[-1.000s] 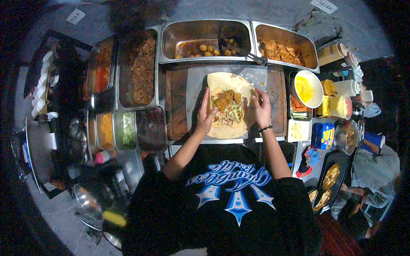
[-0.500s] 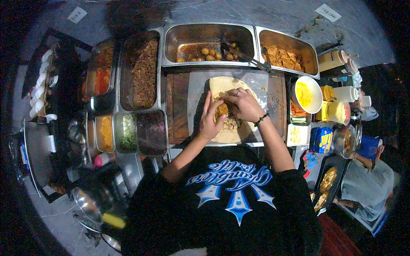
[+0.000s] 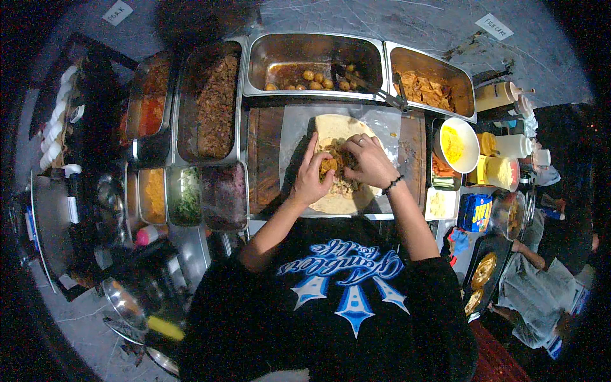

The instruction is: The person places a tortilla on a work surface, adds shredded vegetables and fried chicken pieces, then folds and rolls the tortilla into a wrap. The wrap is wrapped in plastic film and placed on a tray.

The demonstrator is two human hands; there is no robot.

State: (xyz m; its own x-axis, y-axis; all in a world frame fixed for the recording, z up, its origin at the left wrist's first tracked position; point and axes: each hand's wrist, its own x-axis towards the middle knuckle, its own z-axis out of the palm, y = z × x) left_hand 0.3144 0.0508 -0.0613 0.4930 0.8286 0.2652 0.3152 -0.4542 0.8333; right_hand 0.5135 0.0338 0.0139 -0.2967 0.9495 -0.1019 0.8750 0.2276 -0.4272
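A round flatbread [image 3: 326,204] lies on white paper over a wooden board, with chopped brown filling [image 3: 344,185] heaped along its middle. My left hand [image 3: 310,177] rests over the bread's left side, its thumb and fingers curled round an orange-brown lump of food [image 3: 328,166]. From the right, my right hand [image 3: 370,162] reaches in with bent fingers pressed down into the filling. What those fingertips pinch, if anything, is hidden beneath them. A ring and a dark bead bracelet are on that hand and wrist.
Behind the board [image 3: 267,184] stand a steel pan [image 3: 280,51] of round balls with tongs [image 3: 375,89] and another of orange-brown pieces [image 3: 423,89]. Meat and vegetable pans flank the left. A white bowl [image 3: 472,143] of yellow shreds and squeeze bottles stand right, near a person [image 3: 531,299].
My right hand's fingertips have shifted down and slightly right, into the filling. My left hand stays round the lump. The person at the right has moved.
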